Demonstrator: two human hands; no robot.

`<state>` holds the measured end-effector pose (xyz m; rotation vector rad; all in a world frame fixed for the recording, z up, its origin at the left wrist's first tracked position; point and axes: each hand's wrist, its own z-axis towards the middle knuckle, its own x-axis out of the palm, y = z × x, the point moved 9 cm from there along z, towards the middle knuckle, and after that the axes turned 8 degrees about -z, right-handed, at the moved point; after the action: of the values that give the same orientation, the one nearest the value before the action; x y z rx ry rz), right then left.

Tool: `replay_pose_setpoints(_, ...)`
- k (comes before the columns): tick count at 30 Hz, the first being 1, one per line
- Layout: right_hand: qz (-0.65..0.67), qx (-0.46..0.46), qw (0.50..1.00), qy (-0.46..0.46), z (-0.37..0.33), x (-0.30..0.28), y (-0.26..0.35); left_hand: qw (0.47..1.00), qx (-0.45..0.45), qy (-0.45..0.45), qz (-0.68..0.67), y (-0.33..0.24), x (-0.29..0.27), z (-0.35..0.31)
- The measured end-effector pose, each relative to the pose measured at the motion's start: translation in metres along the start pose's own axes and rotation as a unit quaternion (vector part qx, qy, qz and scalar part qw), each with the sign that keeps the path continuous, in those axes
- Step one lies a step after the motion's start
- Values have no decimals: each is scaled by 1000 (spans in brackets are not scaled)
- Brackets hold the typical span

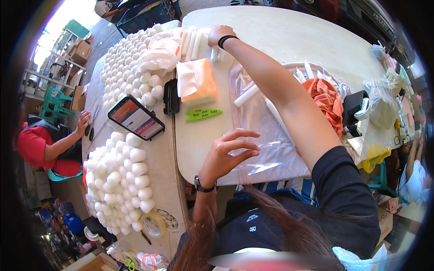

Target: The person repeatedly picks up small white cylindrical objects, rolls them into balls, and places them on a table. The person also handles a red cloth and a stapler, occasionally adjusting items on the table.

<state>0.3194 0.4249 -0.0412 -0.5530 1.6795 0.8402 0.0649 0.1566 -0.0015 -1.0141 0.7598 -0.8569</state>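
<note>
My left hand rests with spread fingers on a clear plastic bag lying near the front edge of the round white table. My right hand reaches far across the table and closes on white candles laid side by side at the far edge. More loose white candles lie on the stack of clear bags between my arms. A black band is on the right wrist, a watch on the left.
A phone leans among many small round white candles on the left table. Nearby are an orange tissue pack, green clips, a tape roll, an orange cloth, and a person in red.
</note>
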Motion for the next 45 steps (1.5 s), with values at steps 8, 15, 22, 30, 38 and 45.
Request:
replay_pose_setpoints(8, 142, -112, 982, 51, -12, -11, -17, 1000, -5, -17, 22, -1, -4, -3)
replay_pose_setpoints(15, 575, -233, 737, 269, -144, -74, -28, 996, 0, -83, 18, -5, -17, -6)
replay_pose_setpoints(22, 673, -248, 670, 190, -283, -73, -91, 994, 9, -90, -60, 0, -18, -10)
replay_pose_setpoints(30, 614, -223, 756, -40, -352, -48, -153, 988, 66, -135, -45, -31, -42, -27)
replay_pose_setpoints(38, 562, -229, 794, -48, -352, -45, -159, 983, 62, -174, 3, -49, -46, -34)
replay_pose_setpoints(45, 553, -219, 804, 18, -350, -16, -158, 963, 80, -240, 94, -56, -49, -31)
